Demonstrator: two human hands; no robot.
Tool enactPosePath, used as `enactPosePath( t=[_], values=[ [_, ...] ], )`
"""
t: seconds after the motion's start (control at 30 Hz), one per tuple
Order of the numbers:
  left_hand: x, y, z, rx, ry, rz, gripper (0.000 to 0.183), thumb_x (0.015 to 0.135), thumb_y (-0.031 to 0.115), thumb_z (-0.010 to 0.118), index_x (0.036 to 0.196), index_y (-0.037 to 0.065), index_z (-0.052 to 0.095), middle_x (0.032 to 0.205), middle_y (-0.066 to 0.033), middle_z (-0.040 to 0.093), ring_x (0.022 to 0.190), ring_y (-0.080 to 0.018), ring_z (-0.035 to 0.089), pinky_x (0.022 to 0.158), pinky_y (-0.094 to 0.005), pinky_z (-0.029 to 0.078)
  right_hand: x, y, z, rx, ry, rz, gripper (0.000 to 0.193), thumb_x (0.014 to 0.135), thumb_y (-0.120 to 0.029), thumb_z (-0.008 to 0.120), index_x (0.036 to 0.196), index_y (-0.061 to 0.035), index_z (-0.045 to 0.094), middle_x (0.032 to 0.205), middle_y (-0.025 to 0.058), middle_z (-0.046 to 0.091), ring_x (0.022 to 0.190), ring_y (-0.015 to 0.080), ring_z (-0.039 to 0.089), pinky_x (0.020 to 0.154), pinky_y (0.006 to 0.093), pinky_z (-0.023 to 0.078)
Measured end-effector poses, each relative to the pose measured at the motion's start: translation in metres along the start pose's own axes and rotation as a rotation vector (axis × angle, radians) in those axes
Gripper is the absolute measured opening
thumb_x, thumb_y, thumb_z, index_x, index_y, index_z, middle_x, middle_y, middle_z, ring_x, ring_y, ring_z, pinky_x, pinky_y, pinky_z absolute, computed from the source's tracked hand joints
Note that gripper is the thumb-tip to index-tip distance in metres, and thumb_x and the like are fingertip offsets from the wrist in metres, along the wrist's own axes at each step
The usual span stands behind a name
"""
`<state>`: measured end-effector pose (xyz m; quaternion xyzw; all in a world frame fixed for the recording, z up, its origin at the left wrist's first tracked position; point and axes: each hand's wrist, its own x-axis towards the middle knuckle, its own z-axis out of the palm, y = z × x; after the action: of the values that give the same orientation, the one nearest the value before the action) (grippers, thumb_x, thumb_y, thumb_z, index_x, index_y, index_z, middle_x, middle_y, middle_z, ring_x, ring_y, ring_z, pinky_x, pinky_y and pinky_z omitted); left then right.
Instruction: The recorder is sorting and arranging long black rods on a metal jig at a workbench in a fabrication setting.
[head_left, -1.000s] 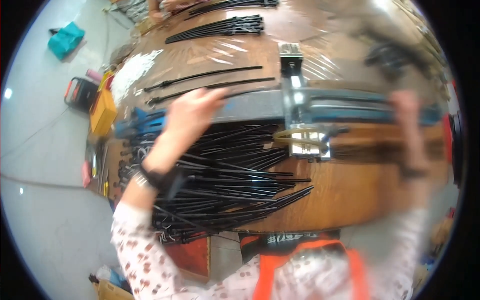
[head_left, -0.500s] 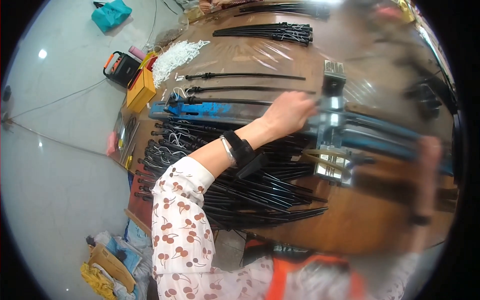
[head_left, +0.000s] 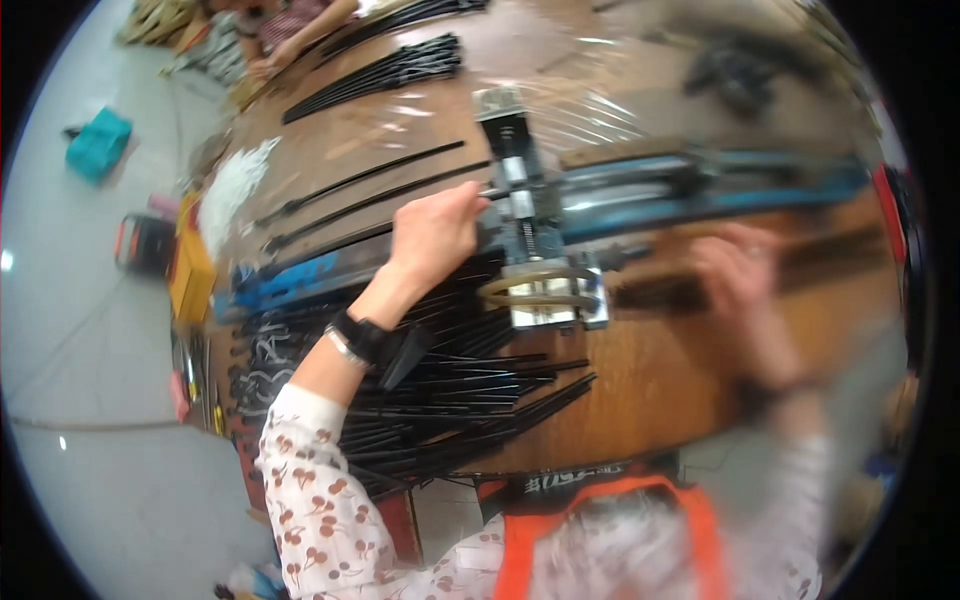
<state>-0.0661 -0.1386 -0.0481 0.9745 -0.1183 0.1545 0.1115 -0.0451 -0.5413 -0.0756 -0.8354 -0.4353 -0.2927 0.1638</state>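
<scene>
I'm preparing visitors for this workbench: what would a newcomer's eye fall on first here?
Probably the heap of slim black rods on the near left of the brown table. Just beyond it, the left hand grips another black rod beside the shiny metal fixture near the table's middle. After that, a teal bag catches the eye on the pale floor at far left.

Downward head view (wide fisheye)
</scene>
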Motion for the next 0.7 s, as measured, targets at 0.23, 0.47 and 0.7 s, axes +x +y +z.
enactPosePath(
  t=[0.23, 0.47, 0.7],
  values=[
    [-0.003, 0.002, -0.006, 0.001, -0.032, 0.001, 0.02, 0.096, 0.024, 0.057, 0.085, 0.008, 0.052, 0.072, -0.0146, 0.063, 0.071, -0.0388, 0.063, 0.058, -0.0484, 0.048, 0.022, -0.025, 0.022, 0.136, -0.027, 0.071, 0.029, 0.08, -0.008, 0.072, 0.107, -0.0036, 0.065, 0.095, 0.0115, 0.067, 0.095, 0.0317, 0.061, 0.085, 0.045, 0.042],
    [-0.001, -0.001, 0.004, 0.048, 0.109, 0.151, 0.017, 0.094, 0.018, 0.06, 0.083, 0.007, 0.052, 0.073, -0.0139, 0.062, 0.07, -0.0374, 0.063, 0.057, -0.0463, 0.048, 0.021, -0.023, 0.055, 0.636, -0.061, 0.166, 0.022, 0.083, -0.005, 0.068, 0.105, -0.0021, 0.062, 0.088, 0.0159, 0.06, 0.085, 0.0362, 0.058, 0.073, 0.0424, 0.048],
    [0.029, -0.027, -0.003, 0.307, 0.243, 0.469, 0.013, 0.093, 0.023, 0.062, 0.088, 0.012, 0.055, 0.074, -0.0037, 0.059, 0.066, -0.0215, 0.064, 0.055, -0.0356, 0.05, -0.01, -0.052, 0.031, 0.154, -0.311, 0.034, 0.029, 0.069, -0.017, 0.077, 0.086, -0.0065, 0.056, 0.083, 0.0113, 0.057, 0.081, 0.0312, 0.057, 0.072, 0.0434, 0.048]
  ],
)
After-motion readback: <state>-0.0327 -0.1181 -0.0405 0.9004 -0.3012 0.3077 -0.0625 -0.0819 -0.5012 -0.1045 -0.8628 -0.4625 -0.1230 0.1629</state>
